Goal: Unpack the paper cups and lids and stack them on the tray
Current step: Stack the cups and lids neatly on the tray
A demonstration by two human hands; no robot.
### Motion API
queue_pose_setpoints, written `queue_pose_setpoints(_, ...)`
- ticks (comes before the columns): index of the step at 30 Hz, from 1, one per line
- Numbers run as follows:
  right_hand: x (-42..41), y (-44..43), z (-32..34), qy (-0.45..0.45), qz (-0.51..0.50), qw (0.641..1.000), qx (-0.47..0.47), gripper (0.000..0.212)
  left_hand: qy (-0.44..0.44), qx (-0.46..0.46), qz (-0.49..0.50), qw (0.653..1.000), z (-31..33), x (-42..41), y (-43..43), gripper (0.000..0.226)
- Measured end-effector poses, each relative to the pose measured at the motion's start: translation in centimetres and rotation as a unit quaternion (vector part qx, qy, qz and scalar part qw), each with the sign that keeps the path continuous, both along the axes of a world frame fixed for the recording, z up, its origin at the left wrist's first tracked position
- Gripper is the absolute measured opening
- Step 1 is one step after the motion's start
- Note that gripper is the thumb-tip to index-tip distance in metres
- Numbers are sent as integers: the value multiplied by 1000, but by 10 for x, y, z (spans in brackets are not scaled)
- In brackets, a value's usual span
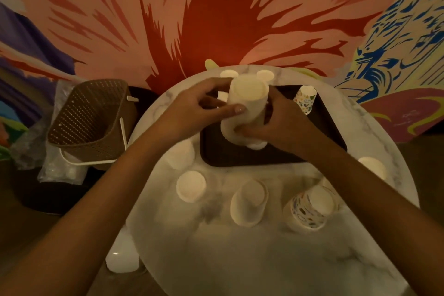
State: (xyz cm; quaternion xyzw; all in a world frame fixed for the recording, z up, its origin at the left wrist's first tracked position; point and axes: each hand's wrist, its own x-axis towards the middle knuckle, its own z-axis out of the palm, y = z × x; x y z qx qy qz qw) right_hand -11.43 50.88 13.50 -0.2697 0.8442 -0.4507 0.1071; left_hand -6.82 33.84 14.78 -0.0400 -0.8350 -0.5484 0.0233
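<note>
Head view looks down on a tall white stack of paper cups (pixel 245 108), tilted above the dark brown rectangular tray (pixel 252 158). The left hand (pixel 189 113) and right hand (pixel 281 127) both wrap their fingers round it. Stacking looks half done. Next it wants setting down upright on the tray, then a gentle release.

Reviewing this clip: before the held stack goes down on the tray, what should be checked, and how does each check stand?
1. Left hand and right hand both grip the tall white paper-cup stack: ok.
2. Stack is over the dark brown rectangular tray: ok.
3. Landing spot bare: cannot tell, hands hide it.
4. Patterned paper cup at the tray's far right stands apart from the stack: ok.
5. Round marble table cleared of cups: not ok, several remain.
</note>
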Motion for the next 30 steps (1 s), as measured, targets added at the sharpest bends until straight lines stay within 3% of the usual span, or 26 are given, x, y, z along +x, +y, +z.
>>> queue_pose_setpoints(5,-65,-37,11,43,-9,999,6,80,44,-58,13,997,8,-62,-29,43)
queue_pose_setpoints(10,-125,-69,1,22,-40,998,38,78,41,-38,49,997,-12,-123,-49,51)
queue_pose_setpoints(16,-175,-102,-49,29,-84,986,142,75,15,-20,78,997,-67,-174,-52,54)
queue_pose_setpoints(18,-187,-107,-73,19,-92,979,182,73,-12,-14,95,995,-89,-182,-52,51)
queue_pose_setpoints(23,-190,-101,-112,-69,-92,979,167,80,-84,5,146,986,-132,-187,-46,51)
queue_pose_setpoints(30,-171,-77,-106,-88,-88,984,128,85,-130,25,165,977,-126,-150,-44,47)
